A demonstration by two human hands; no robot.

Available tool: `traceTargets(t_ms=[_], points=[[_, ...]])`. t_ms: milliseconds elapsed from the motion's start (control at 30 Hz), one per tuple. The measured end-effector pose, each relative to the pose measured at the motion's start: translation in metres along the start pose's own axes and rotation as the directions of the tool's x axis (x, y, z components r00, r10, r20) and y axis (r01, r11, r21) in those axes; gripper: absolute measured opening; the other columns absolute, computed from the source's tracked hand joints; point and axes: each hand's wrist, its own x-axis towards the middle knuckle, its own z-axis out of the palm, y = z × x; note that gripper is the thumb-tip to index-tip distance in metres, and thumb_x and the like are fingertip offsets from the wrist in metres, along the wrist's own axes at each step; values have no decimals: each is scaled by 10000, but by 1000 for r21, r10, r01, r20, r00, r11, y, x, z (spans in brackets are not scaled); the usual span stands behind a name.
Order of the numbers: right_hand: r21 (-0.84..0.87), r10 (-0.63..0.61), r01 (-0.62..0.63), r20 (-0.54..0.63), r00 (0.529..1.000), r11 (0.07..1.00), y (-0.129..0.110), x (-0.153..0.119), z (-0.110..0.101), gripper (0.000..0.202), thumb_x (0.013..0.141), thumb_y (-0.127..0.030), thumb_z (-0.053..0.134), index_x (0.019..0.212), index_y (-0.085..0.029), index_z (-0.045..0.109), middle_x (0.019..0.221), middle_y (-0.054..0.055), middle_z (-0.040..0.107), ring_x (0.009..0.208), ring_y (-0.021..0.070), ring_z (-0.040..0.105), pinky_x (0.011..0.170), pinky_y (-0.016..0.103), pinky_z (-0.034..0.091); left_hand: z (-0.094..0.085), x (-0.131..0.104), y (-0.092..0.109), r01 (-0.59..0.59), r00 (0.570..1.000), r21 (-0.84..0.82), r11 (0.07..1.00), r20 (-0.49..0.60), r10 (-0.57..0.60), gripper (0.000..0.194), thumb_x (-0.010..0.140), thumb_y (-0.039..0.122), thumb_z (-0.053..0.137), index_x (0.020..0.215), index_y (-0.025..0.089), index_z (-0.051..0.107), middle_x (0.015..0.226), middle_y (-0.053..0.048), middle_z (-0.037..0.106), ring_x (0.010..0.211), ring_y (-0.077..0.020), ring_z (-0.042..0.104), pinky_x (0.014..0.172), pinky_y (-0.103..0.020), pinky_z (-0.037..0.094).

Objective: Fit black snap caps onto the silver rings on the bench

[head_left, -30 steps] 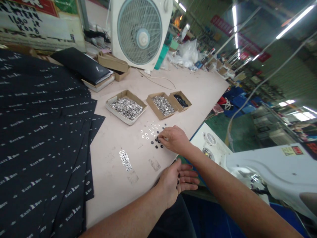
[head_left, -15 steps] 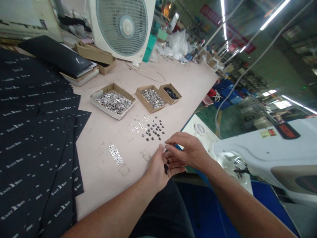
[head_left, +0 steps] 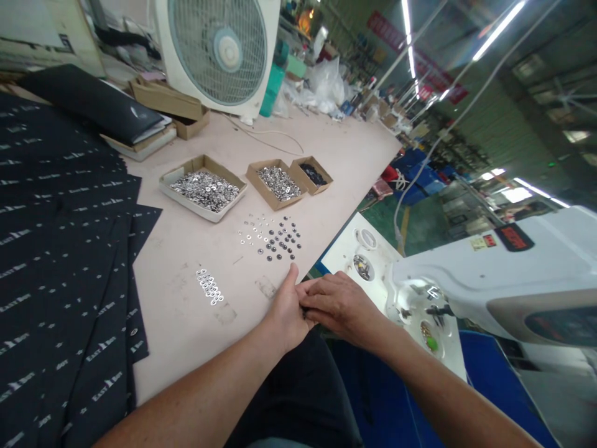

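Note:
My left hand (head_left: 285, 314) is cupped at the table's front edge, thumb up, around a few black snap buttons that my fingers now mostly hide. Over its palm lies my right hand (head_left: 336, 306), fingers drawn together and pressed down into it; what they pinch is hidden. Just beyond, loose dark snap buttons (head_left: 282, 244) are spread on the table beside smaller silver snap parts (head_left: 249, 236). To the left, silver rings (head_left: 209, 287) sit in tidy rows.
Farther back stand a box of silver parts (head_left: 166, 188), a second silver-filled box (head_left: 288, 204) and a box of black parts (head_left: 325, 186). Printed black fabric (head_left: 69, 298) covers the left side. A fan (head_left: 268, 25) stands behind; a white machine (head_left: 466, 274) is at right.
My right hand has come down onto my left palm, covering the black snap buttons that showed there before. The view has shifted slightly; the parts on the table look unchanged.

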Motion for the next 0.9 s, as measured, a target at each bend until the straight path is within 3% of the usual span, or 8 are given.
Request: traceTargets(t_ms=[167, 433, 533, 600, 667, 800, 900], points=[[-16, 11, -11, 14, 1000, 1000, -3, 2, -4, 117, 926, -223, 611, 847, -189, 690, 897, 49, 661, 853, 204, 545, 749, 355, 307, 0, 0, 0, 9, 1000, -6, 1000, -25, -9, 697, 1001, 607, 243, 971, 57, 670, 693, -80, 605, 547, -129, 556, 493, -195, 404], [-81, 7, -6, 5, 1000, 997, -5, 15, -1, 46, 829, -176, 617, 791, -174, 643, 795, 45, 632, 778, 193, 504, 720, 345, 299, 1, 4, -2, -43, 993, 14, 999, -106, 44, 632, 997, 592, 300, 945, 80, 667, 787, -102, 663, 685, -180, 632, 587, -234, 458], [-47, -1, 0, -23, 1000, 999, -4, 18, -1, 32, 770, -142, 632, 765, -173, 634, 770, 35, 623, 764, 187, 504, 711, 342, 305, 4, 4, -1, -45, 987, -32, 998, -154, 39, 610, 993, 588, 340, 920, 75, 662, 826, -114, 673, 740, -194, 650, 660, -257, 499], [6, -3, 4, -48, 999, 1000, -2, 21, -5, 66, 757, -119, 622, 780, -176, 646, 753, 25, 615, 759, 180, 513, 720, 336, 320, 7, 3, -1, -49, 971, -67, 997, -235, 32, 572, 994, 572, 367, 872, 90, 650, 774, -91, 662, 688, -175, 641, 613, -240, 490], [83, 13, -5, -101, 995, 997, 1, 26, -13, 84, 760, -114, 610, 788, -179, 656, 728, 15, 601, 738, 169, 520, 725, 322, 343, 8, 3, -2, -73, 967, -93, 993, -251, 48, 531, 999, 552, 379, 890, 106, 646, 758, -69, 657, 649, -163, 633, 575, -232, 484], [293, 180, -109, -227, 957, 950, 21, 56, -26, 71, 807, -148, 593, 762, -173, 642, 752, 7, 608, 712, 139, 539, 681, 265, 390, 4, 5, -5, -53, 988, -22, 998, -147, 49, 626, 982, 600, 336, 975, 61, 656, 858, -139, 681, 738, -244, 677, 653, -332, 555], [347, 275, -176, -259, 926, 921, 46, 96, -25, 82, 831, -182, 607, 768, -170, 657, 726, -11, 625, 661, 118, 527, 652, 240, 392, 2, 6, -6, -10, 984, 21, 1000, -179, 14, 693, 972, 623, 308, 1043, 18, 640, 960, -202, 681, 779, -280, 688, 670, -353, 565]])
